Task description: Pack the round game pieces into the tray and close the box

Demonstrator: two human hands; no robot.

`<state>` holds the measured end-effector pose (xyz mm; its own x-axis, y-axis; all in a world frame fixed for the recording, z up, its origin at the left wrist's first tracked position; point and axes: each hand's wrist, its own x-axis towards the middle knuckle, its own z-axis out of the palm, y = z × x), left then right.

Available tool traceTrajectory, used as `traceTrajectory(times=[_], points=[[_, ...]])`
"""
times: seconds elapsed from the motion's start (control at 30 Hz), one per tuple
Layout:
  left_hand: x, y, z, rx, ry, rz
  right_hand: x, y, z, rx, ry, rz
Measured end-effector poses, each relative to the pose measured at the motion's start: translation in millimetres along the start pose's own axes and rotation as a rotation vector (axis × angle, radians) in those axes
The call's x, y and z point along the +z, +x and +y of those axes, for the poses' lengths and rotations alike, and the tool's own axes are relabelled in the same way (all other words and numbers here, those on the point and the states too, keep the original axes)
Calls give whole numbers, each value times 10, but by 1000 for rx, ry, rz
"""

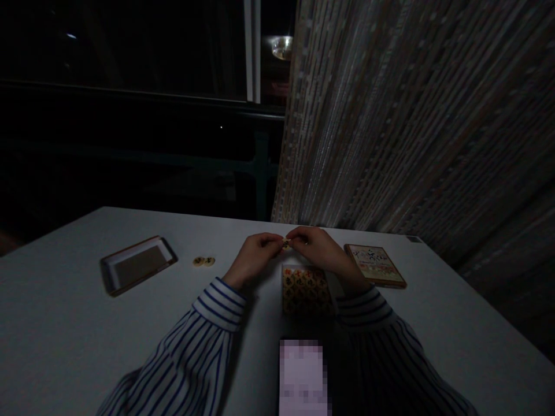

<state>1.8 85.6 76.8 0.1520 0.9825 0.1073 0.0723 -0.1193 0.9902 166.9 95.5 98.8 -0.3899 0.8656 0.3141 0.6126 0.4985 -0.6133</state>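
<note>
Above the far part of the white table, my left hand (259, 254) and my right hand (319, 248) meet fingertip to fingertip. Both are closed in a pinch around a small round Chinese chess piece (286, 244) with a dark character on it. Just below my hands sits a clear-looking case of Chinese chess pieces (304, 292), packed in rows with red and black characters. My right wrist partly covers the case's right side. Two loose chess pieces (203, 262) lie side by side, touching or slightly overlapping, left of my left hand.
A shallow rectangular tray (137, 266) with a pale inner wall rests on the left. On the right lies a flat decorated box or lid (376, 266) with writing. A lit phone (303, 375) is near me. A curtain (368, 115) hangs behind the white table (65, 323). Light is dim.
</note>
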Motion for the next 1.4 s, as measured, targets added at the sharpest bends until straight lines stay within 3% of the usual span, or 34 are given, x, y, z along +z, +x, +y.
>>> traceTrajectory(times=[0.73,1.23,1.4], points=[[23,11,-43,-140,-236,42,15,-35,-60,-137,-225,-73],[42,-1,-82,-152,-123,54,46,-57,-26,-170,-328,-82],[20,26,-158,-95,1,-26,32,-60,-25,-150,-367,-134]])
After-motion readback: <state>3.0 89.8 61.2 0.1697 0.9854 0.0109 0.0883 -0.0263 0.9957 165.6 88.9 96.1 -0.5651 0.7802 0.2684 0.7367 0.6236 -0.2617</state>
